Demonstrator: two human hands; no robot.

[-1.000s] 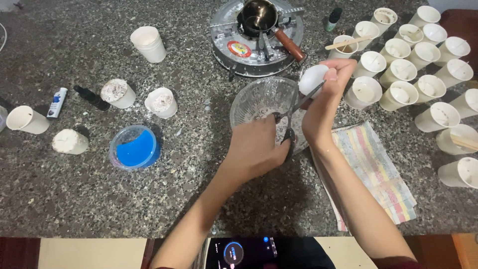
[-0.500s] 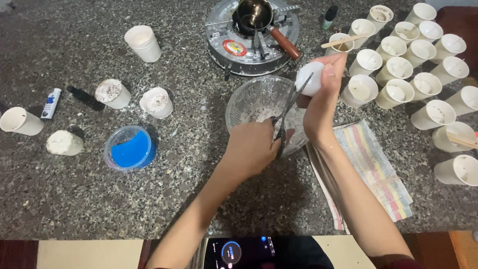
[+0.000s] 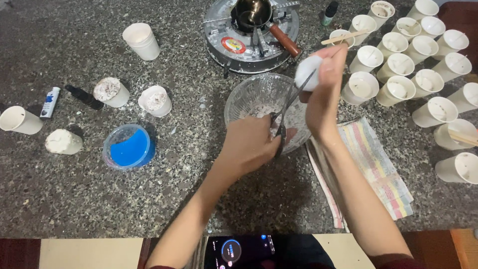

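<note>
Glass bowl [image 3: 259, 102] sits on the speckled stone surface [image 3: 74, 199], just in front of the round metal burner [image 3: 251, 30]. Over the bowl's near rim, the left hand [image 3: 251, 144] is closed on the scissors [image 3: 289, 107]. Above its right rim, the right hand [image 3: 326, 94] is closed around a white wax lump [image 3: 306, 74], which the scissor tips touch.

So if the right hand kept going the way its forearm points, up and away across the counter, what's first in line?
Probably the paper cup with a wooden stick just beyond the right hand; depth unclear.
</note>
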